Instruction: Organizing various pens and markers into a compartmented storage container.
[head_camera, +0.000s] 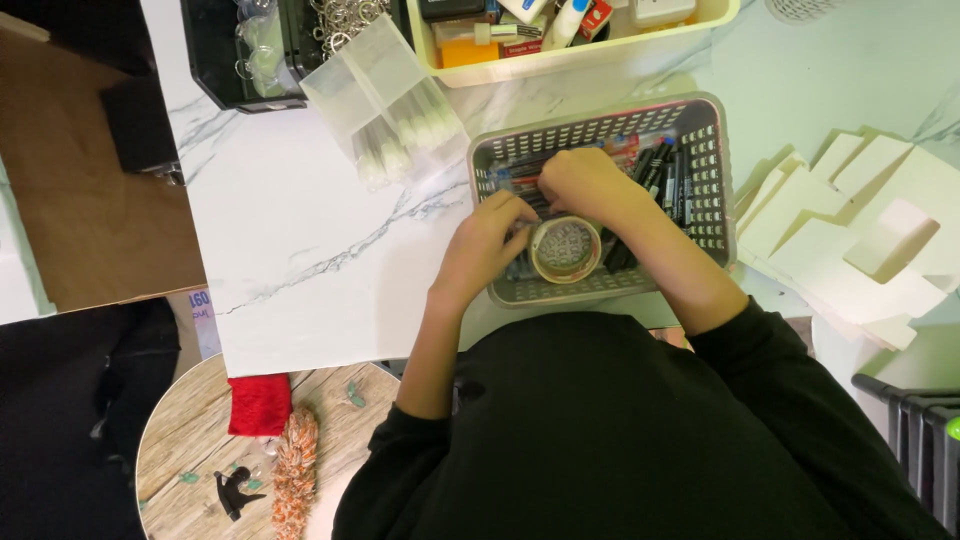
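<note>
White marble table (300, 250) carries a grey slotted basket (712, 150) crammed with markers (668, 165). Both hands dig in it: left hand (480, 245) fingers curl on the tape roll (565, 250), right hand (585, 182) pinches a marker (grip partly hidden). Yanking one could spill the rest.

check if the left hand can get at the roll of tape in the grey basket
Probably yes: the left hand already rests against the roll of tape inside the grey basket, with nothing between them. The right hand is just behind it.

The person wears a black top, sleeves pushed up past bare forearms.
</note>
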